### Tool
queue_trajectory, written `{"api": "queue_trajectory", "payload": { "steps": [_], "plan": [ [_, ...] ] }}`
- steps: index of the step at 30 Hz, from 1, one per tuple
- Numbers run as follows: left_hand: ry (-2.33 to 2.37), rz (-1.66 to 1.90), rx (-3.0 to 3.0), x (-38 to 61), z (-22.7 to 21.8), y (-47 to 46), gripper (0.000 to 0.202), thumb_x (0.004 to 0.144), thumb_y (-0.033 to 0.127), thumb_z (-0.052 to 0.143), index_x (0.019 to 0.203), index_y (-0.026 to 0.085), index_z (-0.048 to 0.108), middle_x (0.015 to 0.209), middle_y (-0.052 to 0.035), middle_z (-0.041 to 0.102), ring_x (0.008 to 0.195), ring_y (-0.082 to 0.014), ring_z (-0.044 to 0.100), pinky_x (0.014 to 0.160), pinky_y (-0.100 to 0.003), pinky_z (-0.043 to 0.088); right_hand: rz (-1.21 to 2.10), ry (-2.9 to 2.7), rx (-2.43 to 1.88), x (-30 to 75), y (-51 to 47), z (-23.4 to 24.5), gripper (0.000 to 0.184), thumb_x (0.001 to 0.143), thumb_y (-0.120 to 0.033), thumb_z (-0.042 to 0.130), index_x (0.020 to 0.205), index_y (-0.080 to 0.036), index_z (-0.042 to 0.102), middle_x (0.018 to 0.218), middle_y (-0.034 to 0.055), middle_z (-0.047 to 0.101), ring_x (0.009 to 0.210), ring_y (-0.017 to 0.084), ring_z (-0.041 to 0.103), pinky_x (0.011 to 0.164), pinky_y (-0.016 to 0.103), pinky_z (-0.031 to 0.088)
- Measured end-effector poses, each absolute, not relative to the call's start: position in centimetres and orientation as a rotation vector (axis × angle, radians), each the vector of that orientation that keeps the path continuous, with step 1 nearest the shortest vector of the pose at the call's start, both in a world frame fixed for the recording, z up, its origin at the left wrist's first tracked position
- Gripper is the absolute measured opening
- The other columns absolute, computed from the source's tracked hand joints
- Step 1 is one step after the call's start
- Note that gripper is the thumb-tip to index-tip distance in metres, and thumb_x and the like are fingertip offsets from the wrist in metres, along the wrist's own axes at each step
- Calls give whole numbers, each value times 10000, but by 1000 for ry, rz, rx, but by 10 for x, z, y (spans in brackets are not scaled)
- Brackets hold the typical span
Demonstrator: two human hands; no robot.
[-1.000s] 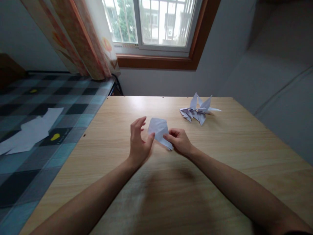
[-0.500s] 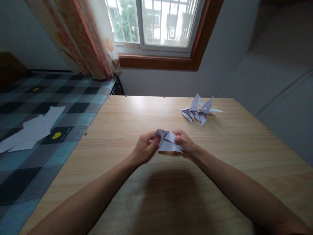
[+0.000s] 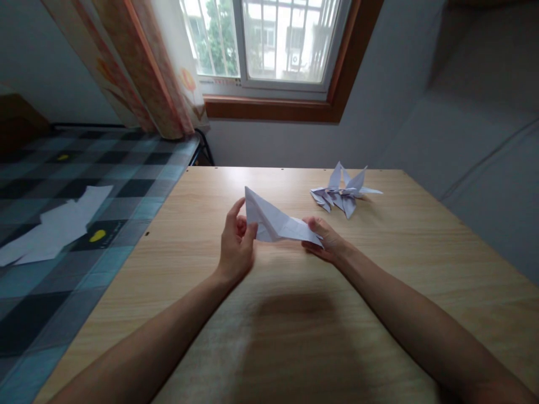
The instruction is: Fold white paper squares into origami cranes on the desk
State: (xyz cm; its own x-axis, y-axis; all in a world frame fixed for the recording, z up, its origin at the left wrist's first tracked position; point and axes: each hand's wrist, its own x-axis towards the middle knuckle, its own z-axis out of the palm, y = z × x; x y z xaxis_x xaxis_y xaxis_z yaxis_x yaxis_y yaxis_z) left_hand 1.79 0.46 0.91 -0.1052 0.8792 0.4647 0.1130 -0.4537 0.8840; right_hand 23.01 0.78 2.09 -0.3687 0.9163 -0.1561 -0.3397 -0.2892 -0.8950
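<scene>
A partly folded white paper [image 3: 275,223] is held just above the wooden table [image 3: 379,269], stretched out between both hands. My left hand [image 3: 236,247] pinches its left side, where a point of the paper sticks up. My right hand [image 3: 326,241] grips its right end with thumb on top and fingers below. Finished folded paper figures [image 3: 343,191] lie on the table beyond my right hand, apart from it.
A bed with a checked blue and black cover [image 3: 63,224] stands left of the table, with loose white paper sheets [image 3: 54,224] on it. A curtain [image 3: 147,73] hangs by the window [image 3: 261,45] behind. Grey wall runs along the table's right side.
The paper has been pulled open from a small bunched shape into a longer flat form. My hands have moved apart, and the left one now pinches the paper instead of hovering open.
</scene>
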Motion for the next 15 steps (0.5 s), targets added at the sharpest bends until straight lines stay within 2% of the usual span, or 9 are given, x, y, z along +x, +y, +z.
{"api": "queue_trajectory", "payload": {
  "steps": [2, 3, 4, 6, 8, 11, 15],
  "plan": [
    [1205, 1650, 1860, 17, 11, 0, 679, 830, 141, 613, 1455, 299, 402, 1140, -82, 591, 823, -156, 596, 671, -292, 529, 1796, -1046, -911, 228, 7, 21, 648, 430, -696, 861, 536, -162, 509, 415, -63, 477, 319, 35, 330, 292, 168, 214],
    [1250, 1631, 2048, 17, 12, -2, 674, 816, 109, 610, 1436, 307, 436, 1290, -113, 531, 990, -204, 600, 771, -353, 547, 1797, -1067, -925, 227, 6, 21, 635, 442, -673, 870, 517, -164, 498, 417, -54, 489, 331, 41, 348, 302, 172, 220],
    [1288, 1586, 2239, 16, 14, -5, 623, 804, 87, 613, 1378, 305, 510, 1405, -123, 456, 1163, -260, 547, 885, -430, 530, 1796, -1085, -935, 226, 6, 22, 623, 453, -655, 875, 505, -164, 494, 415, -50, 492, 339, 44, 354, 312, 174, 221],
    [1358, 1470, 2534, 15, 19, -10, 451, 780, 75, 645, 1171, 299, 658, 1535, -83, 344, 1389, -348, 359, 1064, -574, 395, 1788, -1100, -950, 225, 5, 23, 608, 468, -633, 880, 494, -164, 493, 405, -56, 475, 342, 40, 334, 326, 177, 207],
    [1430, 1411, 2674, 13, 22, -14, 299, 754, 97, 698, 980, 293, 709, 1589, -15, 297, 1469, -392, 216, 1139, -668, 228, 1787, -1092, -953, 225, 5, 23, 597, 481, -624, 877, 495, -165, 496, 409, -57, 475, 350, 42, 331, 342, 183, 211],
    [1485, 1382, 2741, 12, 26, -17, 212, 731, 150, 749, 884, 289, 703, 1610, 41, 288, 1507, -410, 92, 1151, -731, 48, 1778, -1079, -961, 226, 6, 23, 574, 509, -624, 864, 522, -162, 523, 449, -39, 525, 379, 57, 372, 371, 191, 240],
    [1459, 1359, 2776, 11, 26, -16, 186, 746, 213, 750, 905, 287, 687, 1598, 25, 326, 1515, -398, 84, 1155, -730, 40, 1737, -1158, -982, 226, 6, 24, 559, 577, -643, 820, 554, -160, 540, 460, -43, 513, 390, 55, 360, 385, 195, 216]
  ]
}}
